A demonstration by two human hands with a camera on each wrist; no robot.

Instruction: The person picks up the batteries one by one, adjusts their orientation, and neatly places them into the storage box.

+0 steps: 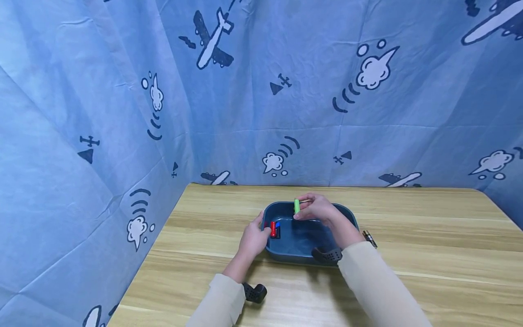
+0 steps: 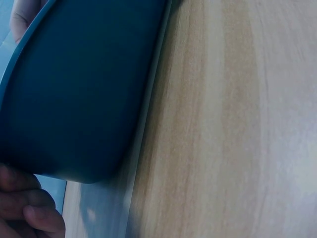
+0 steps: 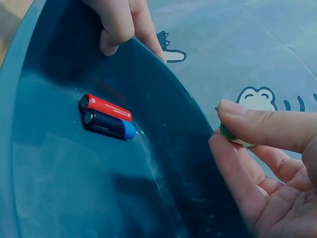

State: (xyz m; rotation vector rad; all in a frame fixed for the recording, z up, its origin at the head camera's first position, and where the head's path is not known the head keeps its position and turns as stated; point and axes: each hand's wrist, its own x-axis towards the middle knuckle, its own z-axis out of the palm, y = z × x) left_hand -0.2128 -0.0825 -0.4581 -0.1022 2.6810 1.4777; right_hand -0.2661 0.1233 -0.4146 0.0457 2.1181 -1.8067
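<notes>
A dark blue plastic bin stands on the table. My left hand grips its left wall, thumb over the rim on the inside and fingers outside. Between thumb and fingertips, my right hand pinches a light green battery over the far part of the bin. In the right wrist view only the end of that green battery shows. On the bin floor, near the left wall, a red battery lies side by side with a dark battery that has a bright blue end.
A black battery with a gold-coloured end lies on the wooden table, just right of the bin. Blue printed curtains hang behind the table and along its left side. A black wrist mount sits at each sleeve.
</notes>
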